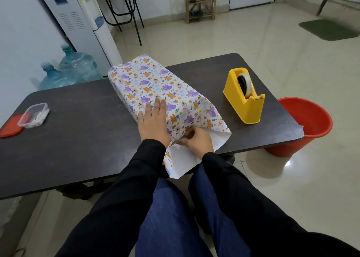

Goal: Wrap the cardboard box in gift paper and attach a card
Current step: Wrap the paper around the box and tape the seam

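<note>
Nearest of all, blue trousers [167, 217] and two black sleeves [136, 179], reaching forward over the near edge of the dark table [78, 140]. Wide bare stretch of table on the left, between the wrapped shape and the small things at the far-left end. Narrower bare strip on the right, up to the tape dispenser. Cardboard box itself hidden, lying mid-table and slanting from far left to near right, fully draped in patterned gift paper [152, 81]. Far end of the paper up at the far table edge. Near end unfolded and open, white underside showing, hanging past the near edge toward the lap.

Left hand [153, 120] laid flat on top of the paper at the near-left part of the box, fingers straight, pressing down, grasping nothing. Right hand [196, 142] just beside it at the open near end, fingers curled, pinching the paper.

On the floor off the right end of the table, red bucket [309, 124], partly hidden behind the table corner, contents not discernible. Right of the box and apart from it, yellow tape dispenser [245, 105] holding a roll of clear tape [247, 85]. Near the left edge, small clear plastic container [34, 115], uncovered, something white inside, too small to tell. Just beside it on the left, flat red lid [10, 125].
</note>
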